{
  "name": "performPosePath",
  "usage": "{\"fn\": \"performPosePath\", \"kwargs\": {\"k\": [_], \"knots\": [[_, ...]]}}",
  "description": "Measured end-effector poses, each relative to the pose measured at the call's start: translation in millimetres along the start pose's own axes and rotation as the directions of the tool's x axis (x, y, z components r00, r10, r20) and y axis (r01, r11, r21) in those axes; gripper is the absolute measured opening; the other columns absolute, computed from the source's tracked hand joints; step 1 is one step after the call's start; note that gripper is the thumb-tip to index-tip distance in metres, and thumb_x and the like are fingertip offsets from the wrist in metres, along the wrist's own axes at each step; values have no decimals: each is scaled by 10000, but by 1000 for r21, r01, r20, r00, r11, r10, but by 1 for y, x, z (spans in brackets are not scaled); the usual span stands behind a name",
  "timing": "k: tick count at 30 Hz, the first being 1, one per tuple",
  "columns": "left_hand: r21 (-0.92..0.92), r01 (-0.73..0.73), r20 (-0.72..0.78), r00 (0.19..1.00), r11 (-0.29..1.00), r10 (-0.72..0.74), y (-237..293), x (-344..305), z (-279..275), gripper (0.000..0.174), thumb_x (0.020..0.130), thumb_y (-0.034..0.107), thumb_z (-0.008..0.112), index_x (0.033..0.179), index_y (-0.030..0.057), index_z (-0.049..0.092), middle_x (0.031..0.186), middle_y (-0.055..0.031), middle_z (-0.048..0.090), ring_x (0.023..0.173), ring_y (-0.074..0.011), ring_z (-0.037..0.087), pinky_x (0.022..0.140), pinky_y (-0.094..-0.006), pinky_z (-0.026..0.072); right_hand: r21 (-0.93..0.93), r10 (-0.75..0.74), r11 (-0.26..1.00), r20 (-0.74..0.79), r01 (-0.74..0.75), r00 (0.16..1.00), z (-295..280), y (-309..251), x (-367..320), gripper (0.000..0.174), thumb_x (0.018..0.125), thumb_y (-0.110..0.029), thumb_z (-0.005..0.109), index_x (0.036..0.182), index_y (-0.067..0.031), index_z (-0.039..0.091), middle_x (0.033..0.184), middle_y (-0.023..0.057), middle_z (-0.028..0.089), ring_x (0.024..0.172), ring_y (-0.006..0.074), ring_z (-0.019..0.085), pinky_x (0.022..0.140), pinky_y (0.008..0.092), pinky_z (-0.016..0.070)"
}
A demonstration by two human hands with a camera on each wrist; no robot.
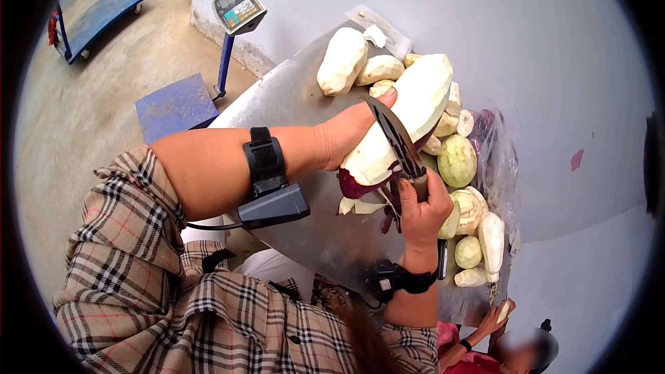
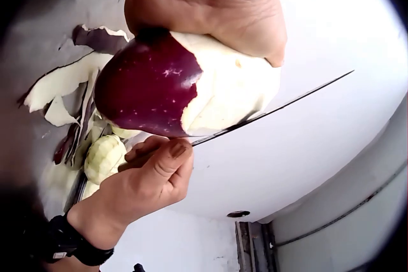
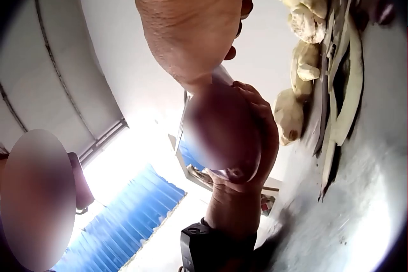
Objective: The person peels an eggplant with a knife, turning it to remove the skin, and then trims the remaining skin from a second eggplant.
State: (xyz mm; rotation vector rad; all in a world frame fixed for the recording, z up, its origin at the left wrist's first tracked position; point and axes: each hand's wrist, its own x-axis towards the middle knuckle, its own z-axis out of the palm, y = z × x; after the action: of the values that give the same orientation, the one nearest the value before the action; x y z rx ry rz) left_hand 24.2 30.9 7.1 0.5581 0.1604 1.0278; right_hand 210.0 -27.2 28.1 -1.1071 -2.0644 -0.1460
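Observation:
A large, partly peeled vegetable (image 1: 415, 100), white with purple skin left at its lower end, is gripped by the left hand (image 1: 353, 128), the thumb along its upper side. In the left wrist view the purple end (image 2: 150, 84) faces the camera. The right hand (image 1: 424, 211) holds the handle of a dark knife (image 1: 396, 135), whose blade lies along the peeled surface. In the right wrist view the left hand (image 3: 264, 125) wraps round the vegetable, beside the right hand (image 3: 191, 23).
Peeled vegetables (image 1: 457, 161) line the far side of the metal table (image 1: 298, 90), beside a plastic bag (image 1: 495, 159). Peel strips (image 1: 364, 206) lie below the hands. A scale (image 1: 239, 8) and blue trolley (image 1: 111, 14) stand beyond; another person (image 1: 467, 353) is at the lower right.

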Motion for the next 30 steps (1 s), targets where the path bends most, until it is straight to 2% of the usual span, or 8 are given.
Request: {"fn": "performPosePath", "kwargs": {"k": [2,6,8,9,14,22,28,30], "knots": [[1,49,-1,999,999,-49,0,-3,0,652,936,592,459,1242,23,546,1114,-141,651,960,-235,633,870,-362,514,11,-5,1000,-6,5,1000,0,1,-1,389,799,-330,746,971,-1,630,759,138,600,666,354,562,585,389,438],[9,-15,-151,988,1000,17,5,-8,7,679,932,607,447,1290,35,527,1131,-136,647,980,-245,626,891,-362,507,25,-61,998,20,61,998,3,7,-4,400,776,-339,759,965,-10,633,752,129,602,659,341,566,577,383,435],[-49,-63,-185,981,997,53,5,-6,6,668,929,611,448,1296,60,531,1136,-121,648,980,-246,621,888,-363,504,32,-93,995,57,91,994,4,4,-3,397,763,-341,766,952,-17,634,741,119,603,653,330,570,574,380,435],[-46,-66,-269,962,997,51,8,-6,11,651,929,614,445,1298,85,536,1153,-98,645,986,-234,613,881,-359,501,46,-96,995,77,93,992,5,2,-2,395,757,-341,769,944,-20,634,735,114,603,649,325,572,574,379,435],[-43,-112,-230,968,993,99,6,0,-1,628,951,600,410,1310,98,526,1183,-65,628,1012,-205,599,881,-347,498,68,-136,989,126,128,983,6,-2,-2,397,741,-353,774,928,-32,635,717,98,610,639,314,580,583,384,440],[-84,-141,-154,980,986,127,8,3,-6,637,961,614,359,1330,117,510,1212,-65,607,1027,-214,592,902,-368,493,63,-103,994,197,92,975,8,3,-4,386,733,-345,780,913,-32,646,733,106,626,643,320,587,581,386,446],[-158,-61,-236,972,986,22,6,3,-7,629,934,630,419,1302,133,539,1148,-68,643,990,-237,617,860,-401,521,115,-8,993,168,-11,986,8,3,-3,371,745,-326,777,928,-31,648,742,122,627,643,329,593,573,380,457],[-102,-49,-228,973,994,24,5,0,-6,638,927,634,431,1303,131,540,1159,-71,640,985,-238,617,862,-394,518,116,18,993,155,-36,988,6,3,-4,372,745,-326,778,932,-31,649,740,123,626,644,329,593,571,376,459]]}}
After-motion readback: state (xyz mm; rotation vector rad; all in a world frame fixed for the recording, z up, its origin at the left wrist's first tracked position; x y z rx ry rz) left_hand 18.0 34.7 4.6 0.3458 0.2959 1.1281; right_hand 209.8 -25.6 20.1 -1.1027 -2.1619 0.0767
